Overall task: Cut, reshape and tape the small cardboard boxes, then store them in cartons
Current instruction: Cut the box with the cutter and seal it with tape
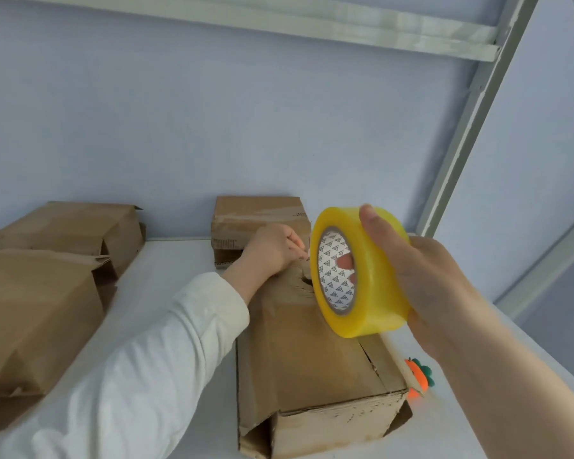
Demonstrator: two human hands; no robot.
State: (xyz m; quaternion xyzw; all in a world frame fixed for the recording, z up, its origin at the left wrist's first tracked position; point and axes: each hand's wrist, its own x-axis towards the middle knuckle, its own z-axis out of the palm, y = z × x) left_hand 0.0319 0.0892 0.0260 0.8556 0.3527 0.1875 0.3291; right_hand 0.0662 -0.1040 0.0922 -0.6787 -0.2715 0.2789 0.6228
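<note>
Glossy yellow plastic tape roll (362, 271) above a matt, creased cardboard box (312, 359).

Blurred and cut off at the picture's left: large brown cardboard box (37, 319) at the left edge of the counter (166, 260). Half hidden behind long brown cardboard box (312, 359), near the right edge: small orange-and-green object (417, 372), unidentifiable. Tucked inside yellow tape roll (375, 276): fingers (345, 261) of right grip (438, 286). Too small to tell: anything pinched by left grip (272, 250).
</note>
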